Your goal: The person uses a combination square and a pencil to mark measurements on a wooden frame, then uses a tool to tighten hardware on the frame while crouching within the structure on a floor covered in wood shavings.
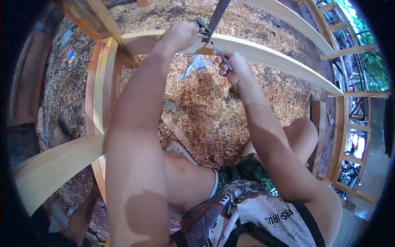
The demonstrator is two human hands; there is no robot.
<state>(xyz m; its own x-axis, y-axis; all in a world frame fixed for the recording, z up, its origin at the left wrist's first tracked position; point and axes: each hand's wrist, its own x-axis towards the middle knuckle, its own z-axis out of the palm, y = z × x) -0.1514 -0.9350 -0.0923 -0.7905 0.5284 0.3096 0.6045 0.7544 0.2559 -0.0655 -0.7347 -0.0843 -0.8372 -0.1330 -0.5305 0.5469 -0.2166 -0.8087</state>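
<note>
A pale wooden beam (263, 53) runs across in front of me. Closed around the dark head of a metal square (215, 20), my left hand (182, 36) presses it to the beam. The square's long dark blade points away from me past the beam's far side; part of its head is hidden by my fingers. Just right of it, my right hand (235, 68) pinches a slim dark pencil (222, 55). The pencil's tip meets the beam beside the square's near end, though I cannot tell whether it touches the metal.
Wooden posts (98, 90) stand at the left, joined to the beam's end. Another curved-looking plank (57, 168) juts out at lower left. Wood shavings (205, 107) cover the ground, with blue scraps (195, 65) among them. More framing (339, 136) stands at the right.
</note>
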